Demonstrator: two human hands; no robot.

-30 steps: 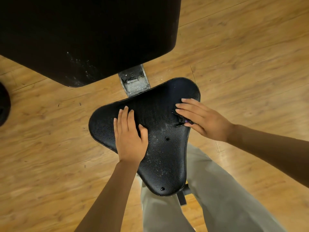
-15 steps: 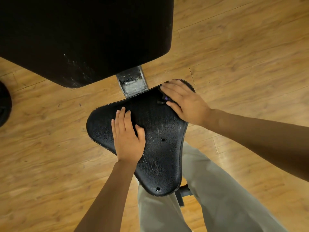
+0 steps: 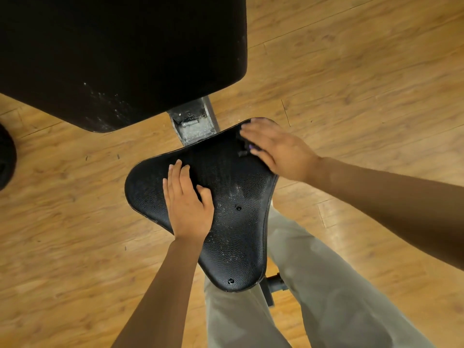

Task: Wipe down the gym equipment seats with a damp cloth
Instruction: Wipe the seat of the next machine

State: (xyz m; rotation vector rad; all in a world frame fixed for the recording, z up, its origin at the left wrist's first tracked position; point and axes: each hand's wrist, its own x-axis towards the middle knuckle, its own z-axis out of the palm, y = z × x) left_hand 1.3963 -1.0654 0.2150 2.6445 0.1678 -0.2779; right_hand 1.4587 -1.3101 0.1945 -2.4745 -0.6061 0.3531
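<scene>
Seat [image 3: 233,222]: black, textured, roughly triangular, narrow end toward the person, wide end toward the bench pad [image 3: 120,54]. Two small holes in the cover, one mid-seat, one near the narrow tip. White specks scattered over the middle.

L hand [image 3: 188,204]: flat on the seat's left half, palm down, fingers straight and close together, thumb splayed out to the right. Not gripping anything.

R hand [image 3: 278,149]: on the seat's far right corner, fingers stretched out flat and together, slightly motion-blurred. A small dark bit with a purple spot shows under the fingers [image 3: 251,146]; prob the cloth, can't tell for sure. Can't tell if the thumb pinches it.

Metal bracket [image 3: 194,124] w/ a spring sits between the seat's far edge and the bench pad. Pad is big, black, scuffed white near its lower edge.

Adjust knob [image 3: 275,285] sticks out from under the seat just right of the narrow tip.

Person's khaki trousers [image 3: 326,297] below and right of the seat. Wood-plank floor [image 3: 62,222] all round. Dark round object [image 3: 6,159] at the left frame edge, cut off.
</scene>
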